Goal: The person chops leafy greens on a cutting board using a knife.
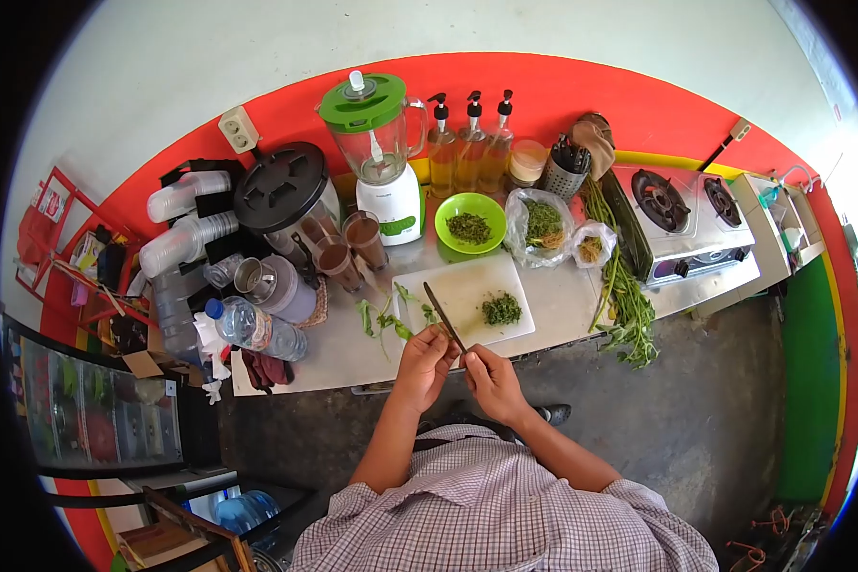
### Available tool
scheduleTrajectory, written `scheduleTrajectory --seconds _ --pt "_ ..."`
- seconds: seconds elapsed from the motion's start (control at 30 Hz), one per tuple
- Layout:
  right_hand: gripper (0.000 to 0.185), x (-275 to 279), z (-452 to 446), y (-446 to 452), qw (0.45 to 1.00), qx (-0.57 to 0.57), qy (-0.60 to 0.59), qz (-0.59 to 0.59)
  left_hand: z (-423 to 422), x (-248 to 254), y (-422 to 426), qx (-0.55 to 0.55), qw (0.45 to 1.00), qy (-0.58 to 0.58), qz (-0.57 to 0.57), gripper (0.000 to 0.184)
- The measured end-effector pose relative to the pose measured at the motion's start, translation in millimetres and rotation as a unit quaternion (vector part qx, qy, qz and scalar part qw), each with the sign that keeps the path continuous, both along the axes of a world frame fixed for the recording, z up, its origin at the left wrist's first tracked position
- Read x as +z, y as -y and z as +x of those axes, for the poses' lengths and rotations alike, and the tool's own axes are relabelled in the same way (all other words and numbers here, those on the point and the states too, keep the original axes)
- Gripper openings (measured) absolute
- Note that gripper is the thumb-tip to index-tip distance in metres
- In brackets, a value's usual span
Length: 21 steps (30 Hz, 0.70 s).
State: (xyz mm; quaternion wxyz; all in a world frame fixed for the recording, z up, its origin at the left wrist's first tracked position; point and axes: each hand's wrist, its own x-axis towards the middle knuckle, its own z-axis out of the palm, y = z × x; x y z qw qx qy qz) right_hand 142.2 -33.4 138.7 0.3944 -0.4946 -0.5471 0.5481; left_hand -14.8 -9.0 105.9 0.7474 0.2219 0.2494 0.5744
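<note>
My right hand (495,383) is closed on the lower end of a dark knife (442,313), which slants up and left over the front of a white cutting board (505,276). Close beside the knife, my left hand (423,368) has its fingers pinched together; what they hold is too small to tell. Chopped green herbs (501,308) lie in a small pile on the right part of the board. Loose leafy stems (386,319) rest at the board's left edge. Behind the board stands a green bowl (470,226) with chopped greens in it.
A blender (388,191), pump bottles (469,153) and a bag of greens (541,225) line the back. On the left are brown-filled cups (339,262) and a water bottle (257,329). Long leafy stalks (627,310) hang over the front edge beside the gas stove (682,229).
</note>
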Motion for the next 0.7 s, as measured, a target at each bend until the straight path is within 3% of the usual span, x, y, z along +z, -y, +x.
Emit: scheduleTrajectory --seconds 0.5,0.7 --pt "0.033 -8 -4 2 0.998 0.037 0.019 0.040 -8 -3 5 0.032 0.999 -0.031 -0.003 0.010" --pt "0.032 -9 -9 7 0.996 0.003 0.039 0.078 -6 -2 6 0.017 0.999 -0.029 0.022 0.008"
